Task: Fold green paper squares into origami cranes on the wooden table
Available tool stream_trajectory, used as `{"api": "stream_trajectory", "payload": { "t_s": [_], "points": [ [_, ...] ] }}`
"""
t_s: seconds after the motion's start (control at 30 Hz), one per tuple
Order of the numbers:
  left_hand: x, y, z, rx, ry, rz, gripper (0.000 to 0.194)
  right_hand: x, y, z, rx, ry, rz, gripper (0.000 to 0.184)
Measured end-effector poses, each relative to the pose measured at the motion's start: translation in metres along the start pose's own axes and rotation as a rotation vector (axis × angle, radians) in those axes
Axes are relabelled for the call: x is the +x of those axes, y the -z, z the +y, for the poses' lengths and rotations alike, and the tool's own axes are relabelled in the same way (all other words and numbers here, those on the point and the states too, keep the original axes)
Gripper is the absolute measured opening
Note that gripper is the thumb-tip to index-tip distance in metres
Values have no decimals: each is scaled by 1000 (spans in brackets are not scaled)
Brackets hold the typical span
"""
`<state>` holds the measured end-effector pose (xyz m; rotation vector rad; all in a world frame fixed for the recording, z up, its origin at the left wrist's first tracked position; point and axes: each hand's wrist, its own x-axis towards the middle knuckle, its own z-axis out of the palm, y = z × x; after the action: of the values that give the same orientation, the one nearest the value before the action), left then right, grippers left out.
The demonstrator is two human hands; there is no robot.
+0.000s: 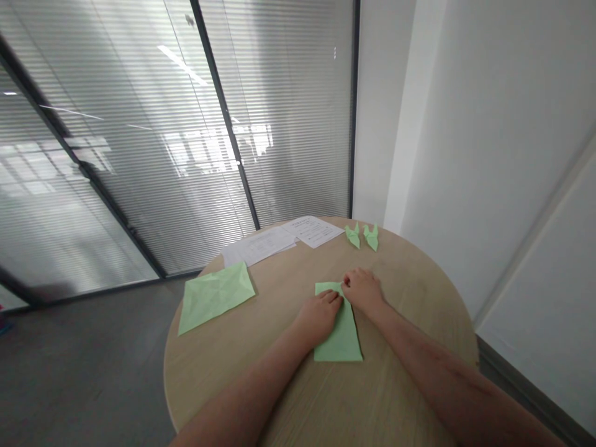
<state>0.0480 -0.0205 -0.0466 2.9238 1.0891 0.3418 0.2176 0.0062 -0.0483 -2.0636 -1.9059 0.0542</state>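
Observation:
A light green sheet of paper, folded into a long rectangle [342, 338], lies on the round wooden table [410, 292] in front of me. My left hand [319, 313] rests flat on the paper's left edge with its fingers stretched toward the upper part. My right hand [363, 288] sits at the paper's far right corner, fingers curled and pinching the paper's edge there. Both forearms reach in from the bottom of the view.
A crumpled, unfolded green sheet [215, 295] lies at the table's left. Two small folded green paper figures [363, 236] stand at the far edge, beside white printed sheets [284, 241]. Glass partitions with blinds rise behind the table, and a white wall stands to the right.

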Motion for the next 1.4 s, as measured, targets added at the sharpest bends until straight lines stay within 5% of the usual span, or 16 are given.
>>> {"api": "stream_trajectory", "payload": {
  "t_s": [0.13,0.4,0.63,1.1,1.4],
  "points": [
    [0,5,-2,14,-68,16,37,-2,0,-2,-1,14,15,27],
    [12,-4,11,13,96,-15,42,5,-9,3,69,2,-12,23],
    [11,-7,16,26,63,-39,49,5,-11,4,53,24,-2,21],
    [-3,8,13,164,386,-47,51,-4,-15,1,-18,47,40,20],
    [-4,4,-11,106,428,3,68,0,-16,1,-36,38,67,24]
  ]
}}
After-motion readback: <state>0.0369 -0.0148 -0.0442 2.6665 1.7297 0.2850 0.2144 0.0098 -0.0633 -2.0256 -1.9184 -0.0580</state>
